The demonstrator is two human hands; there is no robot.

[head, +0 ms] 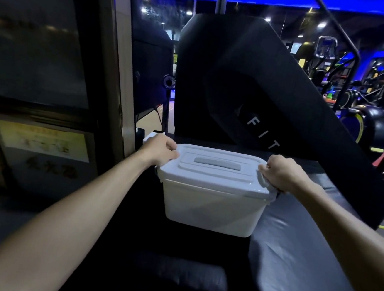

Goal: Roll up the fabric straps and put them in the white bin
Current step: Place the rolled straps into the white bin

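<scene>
The white bin point(210, 209) stands in front of me on a dark surface, its lid point(214, 171) in place with a grey handle in the middle. My left hand point(159, 150) grips the left end of the lid with curled fingers. My right hand point(280, 171) grips the right end, around the side latch. No fabric straps are visible; the closed lid hides the bin's inside.
A big black machine panel point(251, 85) lettered "FIT" rises right behind the bin. A grey padded surface point(297, 258) stretches to the right, a dark cushion point(187, 275) lies in front. A door frame point(116, 66) stands at left; gym equipment fills the far right.
</scene>
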